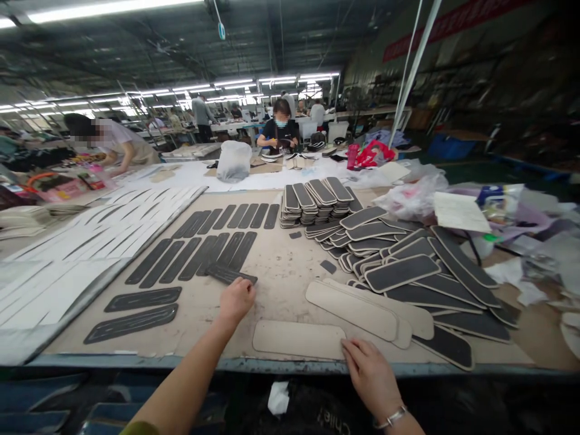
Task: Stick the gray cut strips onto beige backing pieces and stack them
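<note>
My left hand (237,297) is closed on the right end of a dark strip (225,273), which is raised at a slant over the near ends of the laid-out dark strips (173,261). At the table's front edge, my right hand (369,368) has its thumb and fingers closed on the right corner of a beige panel (296,340) lying flat. More beige panels (353,308) overlap just above that hand. To their right spreads a loose heap of dark panels with pale borders (401,272). Neat stacks of similar panels (315,199) stand behind the heap.
White cut sheets (86,241) cover the left side. Plastic bags (417,196) and a pale paper (461,211) lie at the right. A white bag (234,162) stands farther back. One person (280,130) sits across the table; another (120,142) leans over at the left.
</note>
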`<state>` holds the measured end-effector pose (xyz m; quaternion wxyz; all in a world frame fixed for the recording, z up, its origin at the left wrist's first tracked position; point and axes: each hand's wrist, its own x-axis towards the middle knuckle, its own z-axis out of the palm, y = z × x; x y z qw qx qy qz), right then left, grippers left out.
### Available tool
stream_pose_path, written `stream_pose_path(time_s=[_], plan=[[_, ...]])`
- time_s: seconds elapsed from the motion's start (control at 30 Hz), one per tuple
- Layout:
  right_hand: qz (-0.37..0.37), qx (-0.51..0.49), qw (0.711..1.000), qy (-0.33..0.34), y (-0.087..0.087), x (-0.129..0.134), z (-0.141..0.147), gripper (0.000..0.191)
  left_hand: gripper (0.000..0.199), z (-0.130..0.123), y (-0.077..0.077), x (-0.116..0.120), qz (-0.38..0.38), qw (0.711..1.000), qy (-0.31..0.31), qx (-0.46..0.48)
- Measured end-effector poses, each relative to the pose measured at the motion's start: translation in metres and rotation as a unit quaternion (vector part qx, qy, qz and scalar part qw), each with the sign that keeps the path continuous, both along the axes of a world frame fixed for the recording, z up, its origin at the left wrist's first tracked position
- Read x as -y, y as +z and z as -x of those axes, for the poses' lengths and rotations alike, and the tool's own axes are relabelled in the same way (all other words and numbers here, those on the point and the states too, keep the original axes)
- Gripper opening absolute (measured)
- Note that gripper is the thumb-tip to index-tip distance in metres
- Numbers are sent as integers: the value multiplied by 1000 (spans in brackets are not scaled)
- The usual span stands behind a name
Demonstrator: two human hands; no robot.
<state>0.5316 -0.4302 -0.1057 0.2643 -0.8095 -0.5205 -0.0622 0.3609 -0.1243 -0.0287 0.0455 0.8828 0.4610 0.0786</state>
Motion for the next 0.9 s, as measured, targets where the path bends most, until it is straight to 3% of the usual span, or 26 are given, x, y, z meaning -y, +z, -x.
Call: stream_pose_path(time_s=[0.07, 0.1, 0.13, 0.2, 0.3, 0.37, 0.43, 0.53, 0.73, 0.83, 0.9], plan=[[-31, -64, 997, -6, 4, -4, 1, 27, 16, 11, 22, 7, 35, 988, 8, 151], [-51, -110, 993, -16, 7, -7, 1, 28, 13, 16, 35, 12, 74, 968, 5, 239], [-69, -165, 983, -30, 10, -9, 1, 29, 12, 22, 49, 19, 126, 939, -2, 321], [-95, -301, 947, -65, 19, -15, 2, 32, 12, 31, 76, 37, 245, 849, -17, 468], [-113, -534, 833, -90, 34, -28, 6, 43, 10, 37, 108, 68, 386, 703, -23, 596], [-138, -651, 743, -79, 43, -36, 10, 49, 9, 38, 119, 86, 457, 639, -15, 619], [-170, -711, 679, -60, 50, -44, 14, 47, 9, 38, 120, 100, 522, 594, -4, 612], [-185, -742, 643, -47, 56, -51, 17, 43, 11, 38, 109, 114, 596, 541, 20, 593], [-121, -754, 646, 22, 60, -50, 25, 32, 13, 43, 84, 122, 637, 486, 65, 595], [-116, -753, 647, -1, 55, -42, 23, 30, 13, 50, 78, 121, 634, 478, 81, 602], [-107, -738, 666, -32, 49, -34, 18, 30, 16, 57, 71, 120, 629, 488, 85, 599]])
